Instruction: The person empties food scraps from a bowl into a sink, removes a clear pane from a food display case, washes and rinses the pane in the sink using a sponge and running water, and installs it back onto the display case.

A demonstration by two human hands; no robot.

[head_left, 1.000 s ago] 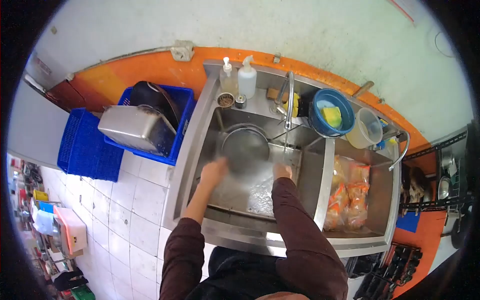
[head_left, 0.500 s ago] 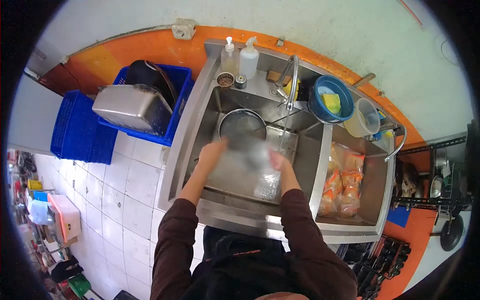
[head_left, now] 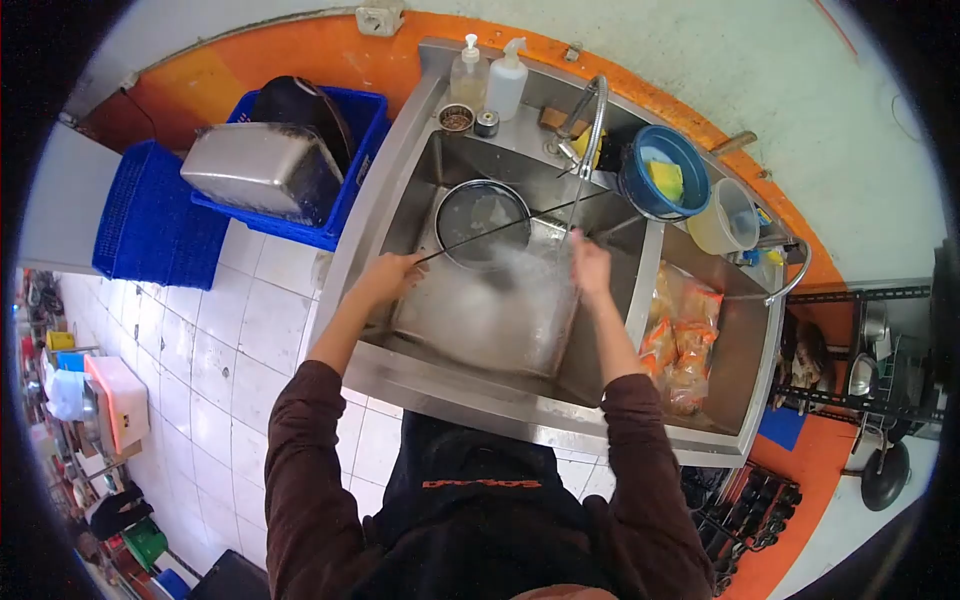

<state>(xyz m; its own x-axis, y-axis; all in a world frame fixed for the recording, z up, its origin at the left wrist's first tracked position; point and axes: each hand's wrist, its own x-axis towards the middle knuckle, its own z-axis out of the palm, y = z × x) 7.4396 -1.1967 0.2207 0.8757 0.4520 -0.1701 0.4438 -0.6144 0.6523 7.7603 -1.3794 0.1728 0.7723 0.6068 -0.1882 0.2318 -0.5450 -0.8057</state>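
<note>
My left hand [head_left: 392, 275] is closed around one end of a thin dark rod [head_left: 470, 242], which slants up to the right across the sink [head_left: 365, 352]. My right hand [head_left: 590, 265] is by the running water below the faucet [head_left: 597, 110]; its fingers look pinched together, but what they hold is hidden by blur. Behind the rod, a round dark-rimmed pan [head_left: 485, 215] sits in the sink with liquid in it. A rectangular metal tray [head_left: 480, 362] lies on the sink bottom, under whitish spray.
Plastic packets [head_left: 685, 345] fill part of the right basin. A blue bucket [head_left: 635, 180] with a sponge and a clear tub [head_left: 722, 225] stand on the divider. Soap bottles [head_left: 506, 85] line the back ledge. Blue crates [head_left: 155, 215] and a metal pan [head_left: 255, 170] are at left.
A blurred greyish shape between my hands no longer shows there. My hands have moved apart, the left one slightly leftward, the right one up toward the faucet. The rod now shows at length.
</note>
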